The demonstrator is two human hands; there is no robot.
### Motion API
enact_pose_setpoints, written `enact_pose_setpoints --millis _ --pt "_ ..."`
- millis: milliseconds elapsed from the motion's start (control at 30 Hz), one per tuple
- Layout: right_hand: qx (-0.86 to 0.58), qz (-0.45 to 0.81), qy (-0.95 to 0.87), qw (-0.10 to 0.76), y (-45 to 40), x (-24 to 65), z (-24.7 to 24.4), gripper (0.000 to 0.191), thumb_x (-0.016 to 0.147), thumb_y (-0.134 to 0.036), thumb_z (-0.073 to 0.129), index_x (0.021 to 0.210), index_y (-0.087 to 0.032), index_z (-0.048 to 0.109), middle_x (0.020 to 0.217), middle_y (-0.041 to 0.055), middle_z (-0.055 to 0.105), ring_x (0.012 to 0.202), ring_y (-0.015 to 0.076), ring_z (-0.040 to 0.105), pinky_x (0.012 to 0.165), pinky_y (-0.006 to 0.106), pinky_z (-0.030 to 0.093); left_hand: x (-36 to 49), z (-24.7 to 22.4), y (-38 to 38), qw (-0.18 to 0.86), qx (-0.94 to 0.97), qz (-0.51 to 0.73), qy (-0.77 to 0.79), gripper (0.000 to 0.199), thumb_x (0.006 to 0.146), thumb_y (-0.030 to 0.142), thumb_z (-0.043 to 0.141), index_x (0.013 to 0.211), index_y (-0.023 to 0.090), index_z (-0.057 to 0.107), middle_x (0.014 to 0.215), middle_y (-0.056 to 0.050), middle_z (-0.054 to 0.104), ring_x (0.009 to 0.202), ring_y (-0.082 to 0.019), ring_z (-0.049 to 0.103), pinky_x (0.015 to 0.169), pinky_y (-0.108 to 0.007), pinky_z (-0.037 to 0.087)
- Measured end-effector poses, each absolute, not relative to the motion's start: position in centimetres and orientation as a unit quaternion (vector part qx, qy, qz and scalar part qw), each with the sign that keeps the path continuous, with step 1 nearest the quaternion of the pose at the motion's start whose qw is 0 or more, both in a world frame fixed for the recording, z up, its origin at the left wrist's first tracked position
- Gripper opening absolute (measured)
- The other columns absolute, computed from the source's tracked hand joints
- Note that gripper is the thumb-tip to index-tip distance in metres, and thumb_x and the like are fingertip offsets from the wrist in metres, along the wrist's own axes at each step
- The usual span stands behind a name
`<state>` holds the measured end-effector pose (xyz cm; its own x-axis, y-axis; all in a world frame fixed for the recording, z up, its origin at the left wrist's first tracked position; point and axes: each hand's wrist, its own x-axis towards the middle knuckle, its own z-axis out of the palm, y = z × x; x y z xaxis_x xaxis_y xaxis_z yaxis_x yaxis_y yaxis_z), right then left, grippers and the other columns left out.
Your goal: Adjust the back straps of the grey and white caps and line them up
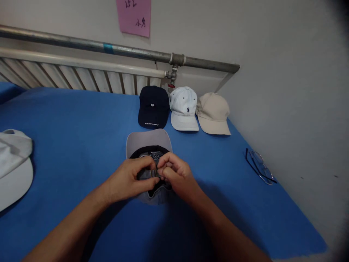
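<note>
So, in the head view, holding what?

Pinching the strap (145, 175) of a grey cap (149, 141): left hand (133, 178) clasped around it by the buckle (153, 173), right hand (177, 174) closed on the far end, exact hold partly hidden.

And lying where?

On the blue cover (81, 145), opening up, brim pointing away, middle largely blocked from sight by both hands.

Anything in the way beyond?

Yes, in a row: a black cap (153, 111), a pale cap (184, 109), a beige cap (214, 112). Black one right at the brim, touching or not, hard to tell.

And to the sides?

Well apart on the left, a white cap (16, 163), cut off by the picture's edge. Off to the right, folded glasses (268, 179), near the wall (286, 109).

Farther back?

Just a radiator (88, 78) below a metal pipe (141, 53) with a red-handled valve (173, 74); higher up, a pink note (135, 19).
</note>
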<state>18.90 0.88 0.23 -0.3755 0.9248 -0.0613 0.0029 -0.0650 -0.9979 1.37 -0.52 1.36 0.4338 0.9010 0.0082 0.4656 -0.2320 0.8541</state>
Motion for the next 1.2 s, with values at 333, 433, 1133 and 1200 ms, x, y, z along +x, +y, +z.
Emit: enact_pose_setpoints --millis 333,433,1133,1200 --pt "-0.415 0.620 -0.550 0.376 0.9 18.8 0.7 0.005 0.068 -0.018 0.053 0.072 -0.020 0.054 0.054 -0.0082 0.043 0.049 0.0072 0.038 0.048 0.020 0.031 1.3 0.5 -0.5 0.247 0.854 0.208 0.409 0.024 0.095 0.037 0.050 0.080 0.018 0.054 0.069 0.001 0.056 0.060 -0.012 0.052 0.056 -0.025 0.035" --pt "-0.406 0.653 -0.512 0.383 1.1 18.8 0.7 0.006 0.066 -0.017 0.054 0.071 -0.020 0.054 0.052 -0.0089 0.043 0.047 0.0070 0.036 0.046 0.020 0.029 1.3 0.5 -0.8 0.236 0.851 0.218 0.415 0.027 0.096 0.041 0.048 0.084 0.018 0.056 0.068 0.001 0.056 0.059 -0.012 0.052 0.056 -0.025 0.035" --pt "-0.239 0.837 -0.258 0.419 0.6 18.1 0.1 0.009 0.059 -0.013 0.059 0.063 -0.019 0.054 0.050 -0.0091 0.044 0.039 0.0035 0.020 0.036 0.015 0.020 2.5 0.7 -1.7 0.286 0.805 0.373 0.362 0.012 0.090 0.019 0.053 0.081 0.017 0.061 0.068 0.003 0.063 0.058 -0.008 0.057 0.055 -0.020 0.042" --pt "-0.217 0.846 -0.253 0.416 0.5 18.0 0.0 0.009 0.060 -0.012 0.058 0.064 -0.019 0.054 0.050 -0.0092 0.043 0.039 0.0036 0.019 0.036 0.015 0.020 2.6 1.0 -1.8 0.295 0.802 0.382 0.353 0.011 0.088 0.015 0.054 0.080 0.017 0.061 0.068 0.003 0.065 0.058 -0.008 0.058 0.055 -0.019 0.043"
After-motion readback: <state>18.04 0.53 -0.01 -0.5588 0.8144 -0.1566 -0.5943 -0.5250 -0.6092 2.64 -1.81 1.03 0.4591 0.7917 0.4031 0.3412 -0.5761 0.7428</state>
